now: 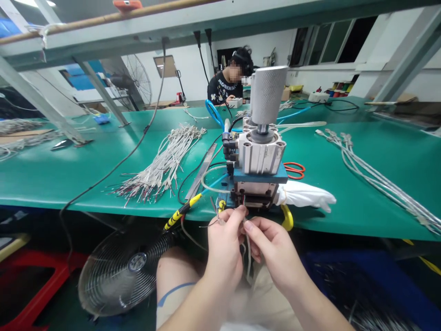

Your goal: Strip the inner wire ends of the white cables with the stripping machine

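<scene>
— What are the hands doing?

— Both are bunched together just below the front of the press (pixel 259 156). The left hand (pixel 223 248) has its fingers curled, with thumb and forefinger pinching the cable (pixel 246 248) near its upper end. The right hand (pixel 272 248) pinches the same cable just beside it, thumb on top. The fingertips of the two hands nearly touch.

— Which way does the cable run?

— Its long axis is close to upright. The top end points up toward the press's low front opening, where thin red and dark wires (pixel 243 198) show at the mouth. The rest hangs down between the palms toward the lap. Whether the tip is inside the opening I cannot tell; the fingers hide it.

— What else is around the press?

— Left of it, a fanned heap of cut leads (pixel 161 163) lies on the green bench (pixel 379 193), with a steel ruler (pixel 203 168) between them. Right of it, orange scissors (pixel 294 170) and a white glove (pixel 305 195); farther right, a long bundle (pixel 375 177) of grey cables. Below and left of it, a fan (pixel 119 271) sits on the floor. Behind it, at the far side, another person (pixel 230 82) sits working.
</scene>
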The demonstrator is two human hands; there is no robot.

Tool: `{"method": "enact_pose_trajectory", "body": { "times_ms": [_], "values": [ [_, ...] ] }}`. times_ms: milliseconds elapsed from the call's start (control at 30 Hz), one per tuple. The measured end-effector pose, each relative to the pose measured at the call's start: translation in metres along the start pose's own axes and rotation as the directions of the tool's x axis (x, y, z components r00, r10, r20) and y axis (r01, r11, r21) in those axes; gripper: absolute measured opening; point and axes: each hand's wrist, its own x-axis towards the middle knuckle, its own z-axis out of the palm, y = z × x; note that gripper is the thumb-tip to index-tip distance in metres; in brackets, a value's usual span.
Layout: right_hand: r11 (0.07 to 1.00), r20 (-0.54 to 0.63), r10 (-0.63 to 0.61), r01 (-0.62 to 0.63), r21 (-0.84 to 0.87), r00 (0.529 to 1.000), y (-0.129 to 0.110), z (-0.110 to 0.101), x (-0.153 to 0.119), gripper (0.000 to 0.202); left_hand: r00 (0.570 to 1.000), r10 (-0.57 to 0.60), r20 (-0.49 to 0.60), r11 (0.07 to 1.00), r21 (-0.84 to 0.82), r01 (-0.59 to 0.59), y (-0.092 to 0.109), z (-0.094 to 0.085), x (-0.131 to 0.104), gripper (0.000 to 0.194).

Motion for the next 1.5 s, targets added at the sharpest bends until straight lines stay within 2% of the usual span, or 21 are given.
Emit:
{"method": "enact_pose_trajectory", "body": {
  "times_ms": [167, 367, 500, 600, 700, 867, 1067, 1267, 1500],
  "values": [
    [1.0, 0.032, -0.003, 0.003, -0.014, 0.999, 0.0, 0.0, -0.007, 0.039, 0.999, -0.031, 0.02, 1.0, 0.005, 0.031, 0.0, -0.009, -0.008, 0.028],
    [0.991, 0.108, -0.106, 0.114, -0.065, 0.988, -0.002, 0.001, -0.02, 0.03, 0.995, -0.084, 0.044, 0.996, 0.002, 0.084, 0.005, -0.024, -0.02, 0.023],
    [0.982, 0.122, -0.163, 0.174, -0.079, 0.979, -0.001, 0.0, -0.028, 0.031, 0.986, -0.056, 0.156, 0.994, 0.104, 0.04, 0.012, -0.036, -0.027, 0.021],
    [0.99, 0.131, -0.131, 0.136, -0.029, 0.983, -0.002, 0.001, -0.033, 0.035, 0.978, -0.083, 0.19, 0.987, 0.148, 0.055, 0.018, -0.041, -0.033, 0.026],
    [0.997, 0.166, -0.078, 0.076, 0.018, 0.983, -0.002, 0.003, -0.038, 0.038, 0.965, -0.163, 0.205, 0.984, 0.108, 0.143, 0.024, -0.04, -0.036, 0.029],
    [0.999, 0.251, -0.032, 0.02, 0.05, 0.967, 0.001, 0.002, -0.042, 0.041, 0.912, -0.289, 0.29, 0.957, 0.066, 0.282, 0.029, -0.038, -0.037, 0.029],
    [0.998, 0.285, 0.007, -0.024, 0.057, 0.959, 0.0, -0.002, -0.043, 0.044, 0.92, -0.295, 0.257, 0.955, 0.102, 0.278, 0.03, -0.042, -0.034, 0.033],
    [0.999, 0.29, -0.004, -0.011, 0.048, 0.957, 0.003, -0.003, -0.043, 0.044, 0.912, -0.308, 0.271, 0.951, 0.127, 0.283, 0.032, -0.037, -0.035, 0.036],
    [0.998, 0.301, -0.06, 0.051, 0.039, 0.952, 0.004, -0.003, -0.043, 0.043, 0.904, -0.31, 0.293, 0.95, 0.122, 0.286, 0.033, -0.039, -0.038, 0.033]
  ]
}}
